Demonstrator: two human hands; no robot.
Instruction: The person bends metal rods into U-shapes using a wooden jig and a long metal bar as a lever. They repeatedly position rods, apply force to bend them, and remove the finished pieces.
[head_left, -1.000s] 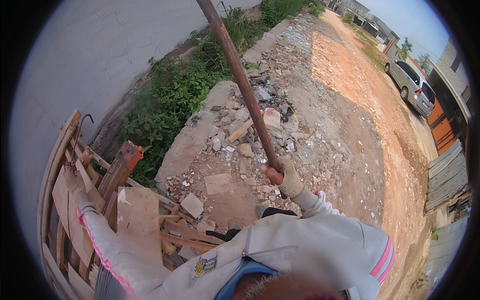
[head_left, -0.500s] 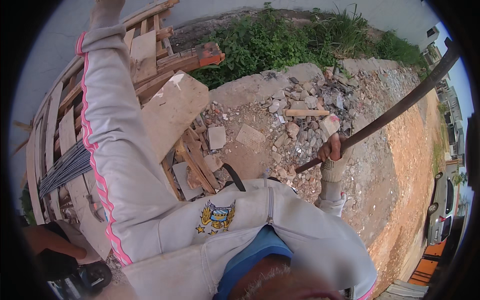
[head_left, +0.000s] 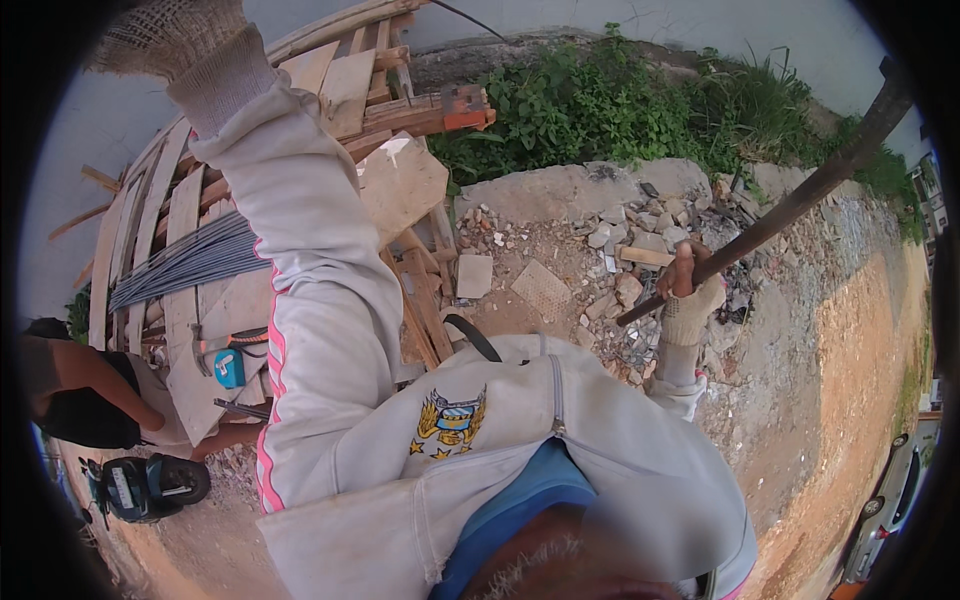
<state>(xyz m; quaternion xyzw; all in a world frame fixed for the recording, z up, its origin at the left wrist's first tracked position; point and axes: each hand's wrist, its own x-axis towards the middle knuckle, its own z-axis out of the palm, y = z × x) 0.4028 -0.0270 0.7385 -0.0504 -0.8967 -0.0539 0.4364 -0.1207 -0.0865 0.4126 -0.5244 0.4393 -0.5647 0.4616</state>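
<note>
My right hand [head_left: 683,283], in a pale knitted glove with the fingers bare, grips a long dark pole [head_left: 790,195]. The pole slants from above the rubble up to the far right, and its upper end fades into the dark rim of the view. At the upper left, my left arm reaches out and up. My left hand [head_left: 165,35], in a loosely knitted glove, is cut off by the edge, so its fingers and anything in them are hidden. Nearest to it are the stacked boards [head_left: 345,90] beside the wall.
Steel rods [head_left: 190,262], a hammer [head_left: 205,345] and a blue tape measure [head_left: 229,368] lie on planks at left. Another person's arm [head_left: 95,375] is near a motorbike [head_left: 145,487]. Broken rubble [head_left: 630,285], green plants [head_left: 580,110] and a parked car [head_left: 885,510] lie beyond.
My left arm has shifted to the right and its gloved wrist shows more. The view has turned, bringing the tape measure into sight. My right hand still holds the pole.
</note>
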